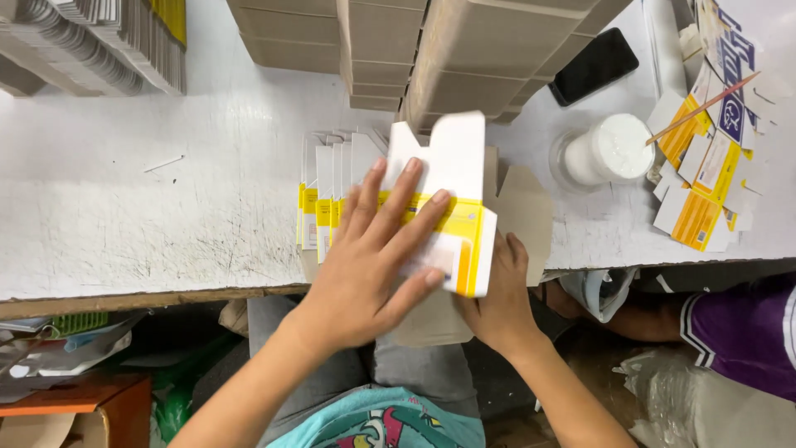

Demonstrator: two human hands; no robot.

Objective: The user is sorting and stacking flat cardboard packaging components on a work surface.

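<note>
My left hand (373, 257) lies flat, fingers spread, on a white and yellow folding carton (452, 195) held at the table's front edge. My right hand (497, 303) grips the same carton from below and behind, its fingers partly hidden by the carton. The carton's top flaps stand open and point away from me. Just left of it lies a fanned row of flat white and yellow carton blanks (327, 195), partly covered by my left hand's fingers.
Stacks of brown cardboard (464, 58) stand at the back, more stacks (99, 41) at the far left. A black phone (593, 66), a white round container (609, 149) and loose yellow cartons (701, 178) lie at the right. Another person's purple sleeve (746, 323) shows at the lower right.
</note>
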